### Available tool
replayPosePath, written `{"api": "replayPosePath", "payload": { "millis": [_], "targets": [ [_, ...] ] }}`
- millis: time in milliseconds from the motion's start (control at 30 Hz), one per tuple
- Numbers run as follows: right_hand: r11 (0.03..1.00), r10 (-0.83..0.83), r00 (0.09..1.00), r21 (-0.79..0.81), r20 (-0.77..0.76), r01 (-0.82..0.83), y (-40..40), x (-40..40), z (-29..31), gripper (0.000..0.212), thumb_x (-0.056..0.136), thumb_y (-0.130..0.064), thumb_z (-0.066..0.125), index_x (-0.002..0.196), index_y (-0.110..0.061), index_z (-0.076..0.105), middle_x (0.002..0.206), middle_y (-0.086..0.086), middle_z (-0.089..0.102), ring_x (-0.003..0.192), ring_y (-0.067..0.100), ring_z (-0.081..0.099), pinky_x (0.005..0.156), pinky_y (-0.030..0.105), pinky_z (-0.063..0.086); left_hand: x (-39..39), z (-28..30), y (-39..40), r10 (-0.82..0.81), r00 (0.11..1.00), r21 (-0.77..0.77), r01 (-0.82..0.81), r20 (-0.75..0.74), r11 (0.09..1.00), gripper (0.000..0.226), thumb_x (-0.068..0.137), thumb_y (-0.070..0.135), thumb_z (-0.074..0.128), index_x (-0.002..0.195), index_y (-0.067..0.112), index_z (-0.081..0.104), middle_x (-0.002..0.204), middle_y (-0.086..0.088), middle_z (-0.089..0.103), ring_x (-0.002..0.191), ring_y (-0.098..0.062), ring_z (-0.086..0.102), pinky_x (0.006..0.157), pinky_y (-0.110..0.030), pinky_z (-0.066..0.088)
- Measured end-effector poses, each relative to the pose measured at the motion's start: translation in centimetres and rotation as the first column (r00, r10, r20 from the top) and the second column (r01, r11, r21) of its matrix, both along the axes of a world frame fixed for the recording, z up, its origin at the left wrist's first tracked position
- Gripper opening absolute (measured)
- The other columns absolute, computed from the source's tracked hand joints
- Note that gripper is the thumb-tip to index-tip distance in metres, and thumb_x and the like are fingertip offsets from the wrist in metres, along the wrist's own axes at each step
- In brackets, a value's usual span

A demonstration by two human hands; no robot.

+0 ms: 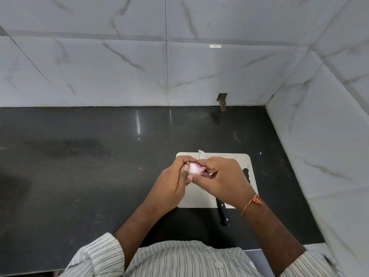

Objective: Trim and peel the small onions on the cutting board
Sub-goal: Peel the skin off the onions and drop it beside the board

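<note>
Nearest me are my two striped sleeves (pixel 95 254) and, on my right wrist, one orange thread (pixel 250 202). One knife lies on the far side of them, its black handle (pixel 222 214) overhanging the near edge of the one white cutting board (pixel 201 198) on the dark bench (pixel 79 156); its blade tip (pixel 201 154) shows past my fingers, so its long axis runs away from me.

Above the board I hold one small onion (pixel 193 168). My left hand (pixel 171 182) has its grip curled round the pale peeled end. My right hand (pixel 223 178) pinches the loose purple skin (pixel 205 173) at the other end. The onion's long axis lies left to right.

Beyond stands the marbled tile wall (pixel 119 66).
</note>
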State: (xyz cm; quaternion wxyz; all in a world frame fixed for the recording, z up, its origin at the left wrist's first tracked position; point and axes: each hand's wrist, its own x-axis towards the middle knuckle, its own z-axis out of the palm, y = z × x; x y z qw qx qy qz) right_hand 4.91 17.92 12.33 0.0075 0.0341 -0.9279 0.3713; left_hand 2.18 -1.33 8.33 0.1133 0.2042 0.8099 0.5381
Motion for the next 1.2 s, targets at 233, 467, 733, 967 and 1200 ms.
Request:
{"api": "replayPosePath", "payload": {
  "millis": [233,467,733,967,1200],
  "targets": [
    [0.995,-0.052,0.999,-0.088,0.005,0.053,-0.3,0.4,0.1,0.053,0.084,-0.07,0.066,0.12,-0.033,0.079,0.092,-0.014,0.078,0.085,0.007,0.069,0.079,0.032,0.059,-0.5,0.3,0.1,-0.02,0.996,-0.117,0.01,-0.087,0.993,0.041,0.112,0.044,0.028,0.134,0.022,0.055,0.115,0.007,0.071,0.098,-0.007,0.07,0.082,-0.03,0.06],
    [0.971,-0.085,0.996,-0.221,0.031,0.09,-0.7,0.5,-0.8,0.038,0.087,-0.047,0.084,0.122,-0.031,0.08,0.092,-0.016,0.078,0.086,0.01,0.07,0.079,0.028,0.058,-0.6,0.0,-0.1,-0.026,0.99,-0.123,0.008,-0.141,0.992,0.035,0.113,0.045,0.028,0.13,0.025,0.051,0.11,0.013,0.065,0.098,-0.005,0.066,0.078,-0.028,0.058],
    [0.955,-0.094,0.994,-0.275,0.063,0.108,-0.8,0.7,-1.9,0.047,0.087,-0.045,0.084,0.13,-0.027,0.076,0.113,-0.015,0.079,0.105,0.004,0.072,0.093,0.025,0.06,-0.8,-0.6,-0.5,0.007,0.994,-0.069,-0.015,-0.108,0.998,0.048,0.112,0.052,0.028,0.131,0.018,0.056,0.115,0.01,0.07,0.1,-0.01,0.071,0.082,-0.031,0.063],
    [0.992,-0.059,0.998,-0.112,-0.032,0.055,-1.3,0.5,-1.9,0.057,0.091,-0.067,0.065,0.129,-0.026,0.076,0.116,-0.012,0.077,0.106,0.006,0.07,0.097,0.031,0.059,0.0,0.0,-0.5,0.053,0.982,0.063,-0.065,0.183,0.996,0.032,0.112,0.045,0.041,0.122,0.026,0.064,0.101,0.001,0.076,0.079,-0.019,0.071,0.075,-0.043,0.062],
    [0.999,-0.042,0.99,-0.033,-0.137,0.038,-1.2,1.0,-2.1,0.049,0.094,-0.052,0.071,0.132,-0.021,0.074,0.121,-0.008,0.076,0.11,0.006,0.069,0.101,0.024,0.056,0.1,0.3,0.0,-0.016,0.986,0.064,0.006,0.165,0.998,0.033,0.114,0.038,0.034,0.12,0.023,0.063,0.097,0.01,0.07,0.081,-0.01,0.064,0.074,-0.034,0.059]
  ]
}}
